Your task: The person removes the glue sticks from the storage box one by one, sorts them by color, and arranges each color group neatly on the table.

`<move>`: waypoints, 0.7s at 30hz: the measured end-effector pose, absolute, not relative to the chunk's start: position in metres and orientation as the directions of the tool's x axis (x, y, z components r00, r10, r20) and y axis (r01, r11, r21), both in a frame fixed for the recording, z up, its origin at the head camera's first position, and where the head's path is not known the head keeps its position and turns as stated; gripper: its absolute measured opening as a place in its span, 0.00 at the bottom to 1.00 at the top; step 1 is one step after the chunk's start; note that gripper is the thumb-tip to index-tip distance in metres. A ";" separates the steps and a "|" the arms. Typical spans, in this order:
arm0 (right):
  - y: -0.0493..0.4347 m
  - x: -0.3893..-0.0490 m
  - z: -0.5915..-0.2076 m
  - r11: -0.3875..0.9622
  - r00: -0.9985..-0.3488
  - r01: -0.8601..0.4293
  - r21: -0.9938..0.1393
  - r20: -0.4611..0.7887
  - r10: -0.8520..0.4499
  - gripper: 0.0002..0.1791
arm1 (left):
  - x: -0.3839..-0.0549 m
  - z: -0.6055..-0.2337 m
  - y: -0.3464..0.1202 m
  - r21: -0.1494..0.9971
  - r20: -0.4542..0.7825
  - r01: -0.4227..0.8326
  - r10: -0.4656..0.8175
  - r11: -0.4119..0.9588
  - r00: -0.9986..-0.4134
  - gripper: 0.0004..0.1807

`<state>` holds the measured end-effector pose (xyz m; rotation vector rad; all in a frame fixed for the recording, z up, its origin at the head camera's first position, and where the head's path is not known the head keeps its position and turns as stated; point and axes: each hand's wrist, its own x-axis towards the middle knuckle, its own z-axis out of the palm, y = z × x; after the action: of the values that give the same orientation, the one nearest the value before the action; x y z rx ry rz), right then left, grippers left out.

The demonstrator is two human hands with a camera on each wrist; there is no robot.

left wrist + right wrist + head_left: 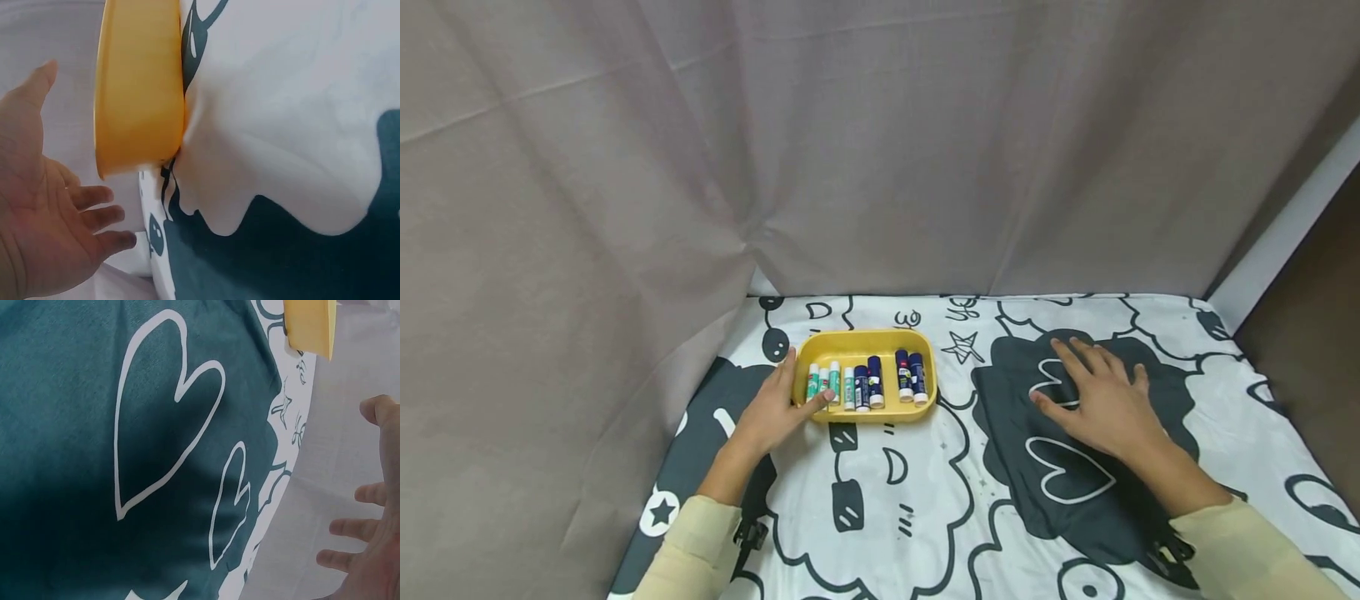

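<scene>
A shallow yellow tray on the patterned cloth holds several small stick-shaped tubes that look like glue sticks. Green-and-white sticks lie at its left, dark blue ones with white ends in the middle and at the right. My left hand is at the tray's left end, fingers spread, thumb over the near left corner. In the left wrist view that palm faces the tray's yellow side with nothing in it. My right hand, fingers spread and holding nothing, is over dark fabric with white heart outlines.
White cloth with dark cartoon prints covers the surface. A grey-beige curtain hangs along the back and left side. At the right stand a pale strip and a brown panel.
</scene>
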<state>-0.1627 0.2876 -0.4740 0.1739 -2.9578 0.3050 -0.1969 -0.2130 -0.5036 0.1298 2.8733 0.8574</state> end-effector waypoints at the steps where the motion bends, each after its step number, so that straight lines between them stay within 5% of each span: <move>1: 0.287 -0.163 -0.474 0.972 -0.980 -0.132 -0.193 0.171 -0.099 0.60 | -0.198 -0.505 -0.213 0.565 -0.114 0.040 0.126 0.824 -0.985 0.67; 21: 0.254 -0.172 -0.470 0.945 -0.974 -0.191 -0.264 0.173 -0.148 0.56 | -0.205 -0.529 -0.212 0.710 -0.141 -0.018 0.117 0.704 -0.983 0.80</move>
<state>-0.1719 0.2539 -0.4702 0.2584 -2.9492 0.4229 -0.2046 -0.2119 -0.5289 0.0807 2.7357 1.1419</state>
